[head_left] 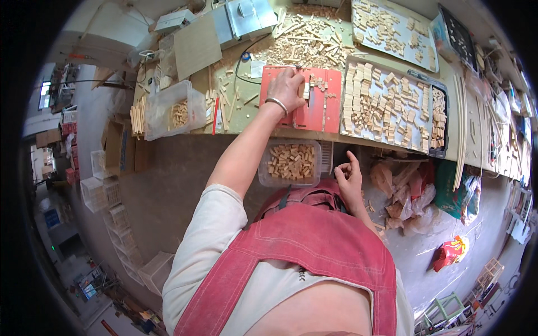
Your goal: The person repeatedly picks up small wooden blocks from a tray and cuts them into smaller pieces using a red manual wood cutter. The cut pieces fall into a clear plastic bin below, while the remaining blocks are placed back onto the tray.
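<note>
My left hand (pixel 287 89), with a bangle at its wrist, reaches over a red plate (pixel 270 124) on the workbench. Its fingers close on a small pale wooden block (pixel 306 89) beside a metal strip set in the plate; the fingertips are partly hidden. Small wood offcuts (pixel 319 84) lie on the plate right of that hand. Lower down, by the bench's front edge, my right hand (pixel 350 182) has its index finger and thumb apart, holding nothing visible. Left of it, a clear plastic tub (pixel 263 178) full of small wooden blocks (pixel 291 161) sits below the bench edge.
Trays of wooden blocks (pixel 386 106) cover the bench's right side. A heap of wood pieces (pixel 302 42) lies behind the plate. To the left are a clear bin (pixel 162 120) and a red stick (pixel 216 116). Plastic bags (pixel 412 196) crowd the floor at right.
</note>
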Motion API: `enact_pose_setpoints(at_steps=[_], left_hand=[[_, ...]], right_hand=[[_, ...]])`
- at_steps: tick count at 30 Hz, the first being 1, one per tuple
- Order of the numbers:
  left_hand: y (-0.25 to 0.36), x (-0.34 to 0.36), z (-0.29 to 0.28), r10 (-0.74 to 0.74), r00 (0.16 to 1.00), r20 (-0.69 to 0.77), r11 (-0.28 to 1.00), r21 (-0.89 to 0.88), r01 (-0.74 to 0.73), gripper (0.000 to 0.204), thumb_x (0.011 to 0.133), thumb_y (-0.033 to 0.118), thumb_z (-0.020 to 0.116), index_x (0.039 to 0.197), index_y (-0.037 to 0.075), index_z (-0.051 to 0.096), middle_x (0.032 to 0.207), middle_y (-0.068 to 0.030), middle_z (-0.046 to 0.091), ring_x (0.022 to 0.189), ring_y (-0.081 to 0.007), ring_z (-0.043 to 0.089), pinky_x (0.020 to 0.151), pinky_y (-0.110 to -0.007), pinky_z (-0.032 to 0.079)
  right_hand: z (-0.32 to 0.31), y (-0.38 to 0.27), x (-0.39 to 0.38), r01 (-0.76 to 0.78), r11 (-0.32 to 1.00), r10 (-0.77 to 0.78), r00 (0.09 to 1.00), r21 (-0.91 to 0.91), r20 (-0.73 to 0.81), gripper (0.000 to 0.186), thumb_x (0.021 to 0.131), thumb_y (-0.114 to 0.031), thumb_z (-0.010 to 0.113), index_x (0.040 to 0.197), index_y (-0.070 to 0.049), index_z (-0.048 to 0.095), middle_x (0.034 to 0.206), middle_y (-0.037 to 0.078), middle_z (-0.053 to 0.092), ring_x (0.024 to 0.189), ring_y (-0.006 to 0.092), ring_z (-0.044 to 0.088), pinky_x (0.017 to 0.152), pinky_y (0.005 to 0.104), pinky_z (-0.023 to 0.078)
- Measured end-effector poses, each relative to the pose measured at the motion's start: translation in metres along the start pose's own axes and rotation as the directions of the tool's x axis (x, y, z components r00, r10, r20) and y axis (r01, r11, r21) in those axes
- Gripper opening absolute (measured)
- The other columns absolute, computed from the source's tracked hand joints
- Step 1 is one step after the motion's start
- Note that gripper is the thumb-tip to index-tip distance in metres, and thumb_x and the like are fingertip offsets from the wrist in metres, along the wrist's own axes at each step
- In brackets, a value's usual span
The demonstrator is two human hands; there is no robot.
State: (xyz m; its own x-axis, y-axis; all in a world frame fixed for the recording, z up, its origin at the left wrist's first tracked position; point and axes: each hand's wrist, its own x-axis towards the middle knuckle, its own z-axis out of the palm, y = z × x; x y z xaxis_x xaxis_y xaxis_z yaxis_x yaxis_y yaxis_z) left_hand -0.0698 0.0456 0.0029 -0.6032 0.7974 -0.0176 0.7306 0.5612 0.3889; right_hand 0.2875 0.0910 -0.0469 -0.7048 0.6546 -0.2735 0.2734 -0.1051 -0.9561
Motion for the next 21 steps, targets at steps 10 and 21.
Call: enact_pose_setpoints(at_steps=[10,21], left_hand=[[0.034,-0.105,-0.003,0.106,0.988,-0.113,0.987,-0.105,-0.118,0.049,0.069,0.028,0.084,0.109,0.008,0.066,0.115,-0.0102,0.063,0.109,-0.0325,0.063,0.091,-0.046,0.051],[0.033,-0.179,-0.009,-0.254,0.960,0.119,0.566,-0.787,0.247,0.026,0.098,0.004,0.074,0.122,0.003,0.063,0.098,-0.0027,0.072,0.089,-0.0062,0.067,0.079,-0.025,0.055]], right_hand=[[0.058,-0.079,0.067,-0.486,0.741,0.363,0.871,0.464,0.332,0.029,0.103,-0.020,0.074,0.124,-0.001,0.072,0.089,0.000,0.071,0.065,0.0065,0.060,0.055,0.0239,0.046],[0.085,-0.079,0.049,-0.514,0.735,0.343,0.845,0.442,0.411,0.014,0.102,-0.015,0.074,0.106,-0.002,0.075,0.077,0.000,0.068,0.054,0.0069,0.055,0.048,0.0226,0.042]])
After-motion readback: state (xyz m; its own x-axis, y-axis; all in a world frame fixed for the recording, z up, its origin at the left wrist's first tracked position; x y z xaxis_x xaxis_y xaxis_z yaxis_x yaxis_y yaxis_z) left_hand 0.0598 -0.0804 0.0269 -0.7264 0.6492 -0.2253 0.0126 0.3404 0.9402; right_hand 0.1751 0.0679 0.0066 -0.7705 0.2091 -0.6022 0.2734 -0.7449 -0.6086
